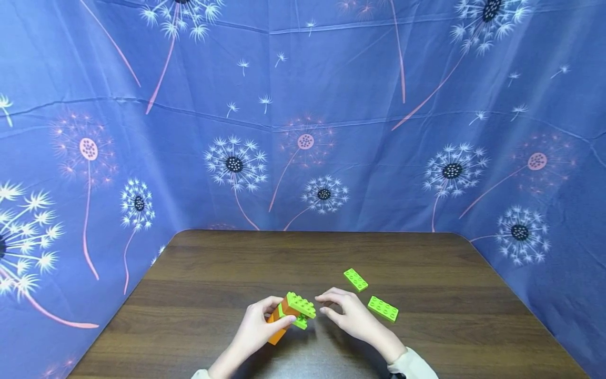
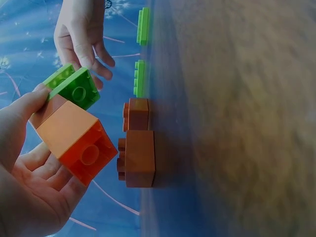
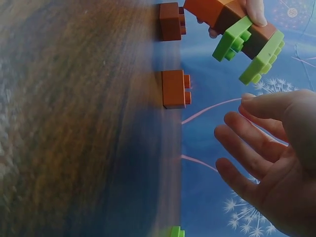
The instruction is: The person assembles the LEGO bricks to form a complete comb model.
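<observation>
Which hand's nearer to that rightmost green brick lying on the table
Right. The right hand is raised just left of the rightmost green brick; the left hand is farther left, gripping the stacked bricks.

Observed blue, horizontally creased cloth (image 1: 369,79) hanging beyond far, left and right edges of brown wood-grain tabletop (image 1: 246,258) (rounded at far corners); noted printed dandelions (image 1: 234,164), white and pink, with loose seeds (image 1: 265,100) scattered between.
</observation>
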Demonstrator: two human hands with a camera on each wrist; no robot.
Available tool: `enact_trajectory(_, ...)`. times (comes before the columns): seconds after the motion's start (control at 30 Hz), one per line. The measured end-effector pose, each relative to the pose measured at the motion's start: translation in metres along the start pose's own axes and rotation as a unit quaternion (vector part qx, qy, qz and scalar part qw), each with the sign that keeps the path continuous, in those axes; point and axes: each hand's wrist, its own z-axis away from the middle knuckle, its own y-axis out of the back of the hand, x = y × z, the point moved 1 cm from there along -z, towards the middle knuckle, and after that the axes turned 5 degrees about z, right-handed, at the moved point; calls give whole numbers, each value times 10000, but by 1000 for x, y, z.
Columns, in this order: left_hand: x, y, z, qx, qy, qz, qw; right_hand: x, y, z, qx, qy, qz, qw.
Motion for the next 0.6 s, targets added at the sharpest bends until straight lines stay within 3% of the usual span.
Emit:
enact_trajectory(0.4, 0, 8, 0, 430, 101, -55, 9990, 0, -3, -2, -201, -8, -130, 9997)
enact_trajectory(0.6, -2, 9, 2, 326, 203, -58, 9992, -2, -4, -3, -361, -87, -174, 9992)
